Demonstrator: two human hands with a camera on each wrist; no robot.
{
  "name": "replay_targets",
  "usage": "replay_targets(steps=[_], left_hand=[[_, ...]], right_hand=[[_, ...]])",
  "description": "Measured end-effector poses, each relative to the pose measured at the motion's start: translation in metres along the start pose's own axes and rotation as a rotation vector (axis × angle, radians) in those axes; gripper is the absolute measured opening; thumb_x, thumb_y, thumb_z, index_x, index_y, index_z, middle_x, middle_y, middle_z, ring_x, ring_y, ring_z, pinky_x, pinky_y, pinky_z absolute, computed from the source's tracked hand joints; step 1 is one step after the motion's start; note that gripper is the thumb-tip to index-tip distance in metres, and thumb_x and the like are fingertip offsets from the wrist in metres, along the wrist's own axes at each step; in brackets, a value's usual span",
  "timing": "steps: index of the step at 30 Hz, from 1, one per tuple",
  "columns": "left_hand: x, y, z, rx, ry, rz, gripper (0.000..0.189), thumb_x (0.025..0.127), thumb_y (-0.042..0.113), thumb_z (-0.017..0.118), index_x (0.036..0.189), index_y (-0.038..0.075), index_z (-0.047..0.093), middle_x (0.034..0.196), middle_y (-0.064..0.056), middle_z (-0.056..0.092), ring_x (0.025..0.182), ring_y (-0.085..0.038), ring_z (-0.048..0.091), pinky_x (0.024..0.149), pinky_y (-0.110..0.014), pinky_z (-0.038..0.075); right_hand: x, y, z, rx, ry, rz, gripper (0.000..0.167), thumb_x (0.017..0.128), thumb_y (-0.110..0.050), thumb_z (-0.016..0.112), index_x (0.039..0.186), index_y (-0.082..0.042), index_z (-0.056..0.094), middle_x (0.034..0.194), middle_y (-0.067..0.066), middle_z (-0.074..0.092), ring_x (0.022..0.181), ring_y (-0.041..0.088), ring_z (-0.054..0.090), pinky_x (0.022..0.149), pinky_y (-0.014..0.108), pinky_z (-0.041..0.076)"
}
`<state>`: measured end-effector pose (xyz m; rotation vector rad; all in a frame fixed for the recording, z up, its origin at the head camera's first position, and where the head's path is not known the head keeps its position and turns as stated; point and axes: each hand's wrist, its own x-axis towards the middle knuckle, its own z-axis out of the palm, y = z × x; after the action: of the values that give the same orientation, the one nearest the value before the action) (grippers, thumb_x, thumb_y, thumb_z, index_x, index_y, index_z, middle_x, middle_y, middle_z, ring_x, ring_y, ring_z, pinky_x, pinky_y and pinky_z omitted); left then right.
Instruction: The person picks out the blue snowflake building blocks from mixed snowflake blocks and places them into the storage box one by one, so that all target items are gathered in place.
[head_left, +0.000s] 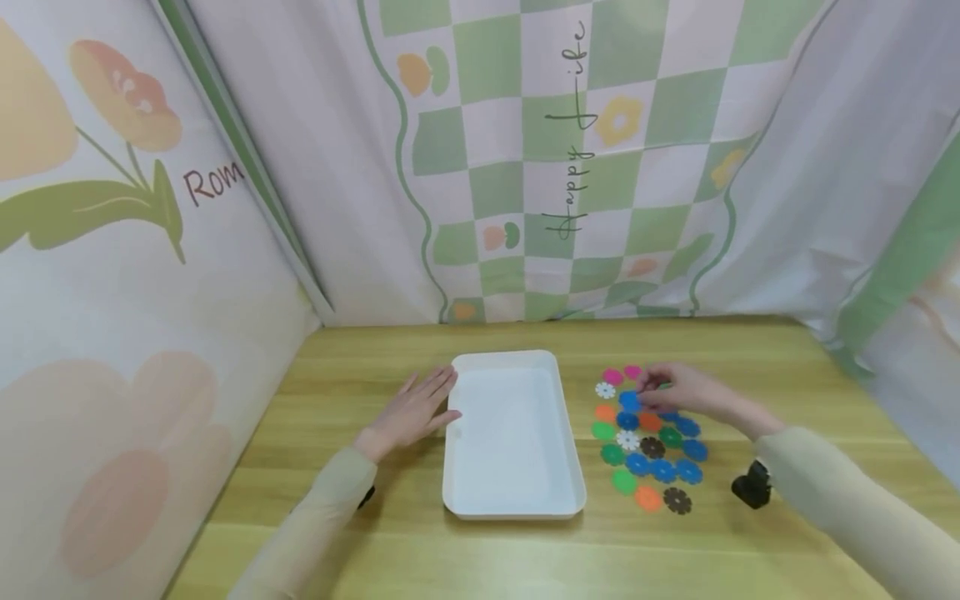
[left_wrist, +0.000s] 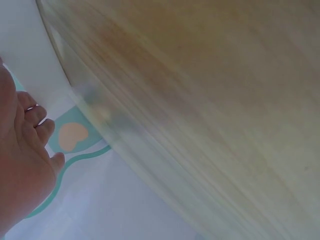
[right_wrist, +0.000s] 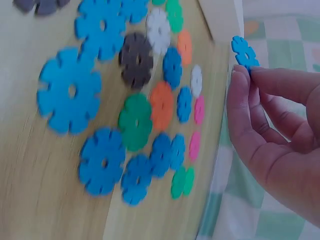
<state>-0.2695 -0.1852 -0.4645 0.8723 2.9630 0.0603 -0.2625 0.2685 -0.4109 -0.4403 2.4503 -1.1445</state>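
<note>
My right hand (head_left: 678,390) pinches a blue notched plastic disc (right_wrist: 242,48) between thumb and fingertips, held up above the far part of a spread of similar discs. On the table lie discs in several colours, among them a dark brown disc (head_left: 677,501), an orange disc (head_left: 648,498) and a white disc (right_wrist: 158,31). My left hand (head_left: 412,410) lies with fingers extended along the left rim of a white rectangular tray (head_left: 514,512). Its fingertips and thumb touch that rim. In the left wrist view, only part of the left hand (left_wrist: 25,150) shows.
The tray stands on the wooden table (head_left: 360,542) to the left of the discs. Behind the table hangs a green and white checked curtain (head_left: 555,167), and a flower-printed cloth (head_left: 112,333) closes off the left side. A black wrist device (head_left: 753,485) sits beneath the right sleeve.
</note>
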Motion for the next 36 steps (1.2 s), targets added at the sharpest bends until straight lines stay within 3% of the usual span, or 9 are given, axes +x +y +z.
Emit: replay_targets(steps=[4, 9, 19, 30, 36], left_hand=[[0.000, 0.000, 0.000, 0.000, 0.012, 0.006, 0.077, 0.103, 0.059, 0.032, 0.159, 0.011, 0.014, 0.168, -0.005, 0.013, 0.156, -0.022, 0.017, 0.127, -0.054, 0.015], [0.000, -0.001, 0.000, 0.005, -0.002, 0.004, 0.077, 0.103, 0.060, 0.031, 0.160, 0.011, 0.013, 0.168, -0.004, 0.011, 0.156, -0.022, 0.016, 0.127, -0.054, 0.014], [0.000, 0.000, 0.000, 0.009, -0.009, 0.005, 0.077, 0.103, 0.061, 0.029, 0.160, 0.012, 0.012, 0.168, -0.005, 0.010, 0.156, -0.022, 0.016, 0.127, -0.055, 0.014], [0.002, -0.004, 0.004, 0.021, -0.003, -0.009, 0.076, 0.103, 0.061, 0.029, 0.160, 0.014, 0.011, 0.169, -0.002, 0.010, 0.156, -0.020, 0.015, 0.127, -0.053, 0.014], [0.003, -0.002, 0.001, 0.000, -0.013, -0.015, 0.075, 0.103, 0.059, 0.030, 0.160, 0.014, 0.013, 0.168, -0.003, 0.010, 0.156, -0.022, 0.015, 0.127, -0.053, 0.013]], right_hand=[[0.008, -0.015, 0.013, 0.000, -0.035, -0.028, 0.024, 0.095, -0.017, 0.064, 0.108, 0.003, 0.059, 0.097, 0.012, 0.065, 0.081, 0.016, 0.064, 0.071, 0.032, 0.060], [0.017, -0.031, 0.028, 0.059, -0.096, -0.072, 0.021, 0.096, -0.013, 0.063, 0.106, 0.005, 0.059, 0.099, 0.014, 0.065, 0.085, 0.021, 0.068, 0.075, 0.036, 0.062], [0.033, -0.061, 0.057, 0.082, -0.135, -0.054, 0.019, 0.094, -0.016, 0.067, 0.101, 0.001, 0.062, 0.095, 0.010, 0.068, 0.087, 0.025, 0.069, 0.081, 0.041, 0.062], [0.061, -0.098, 0.102, -0.015, -0.216, -0.117, 0.007, 0.091, -0.008, 0.068, 0.093, -0.001, 0.066, 0.085, 0.006, 0.067, 0.072, 0.010, 0.067, 0.070, 0.028, 0.062], [0.070, -0.108, 0.127, -0.055, -0.271, -0.079, 0.004, 0.089, -0.006, 0.069, 0.090, -0.003, 0.066, 0.080, 0.003, 0.067, 0.068, 0.009, 0.066, 0.067, 0.027, 0.062]])
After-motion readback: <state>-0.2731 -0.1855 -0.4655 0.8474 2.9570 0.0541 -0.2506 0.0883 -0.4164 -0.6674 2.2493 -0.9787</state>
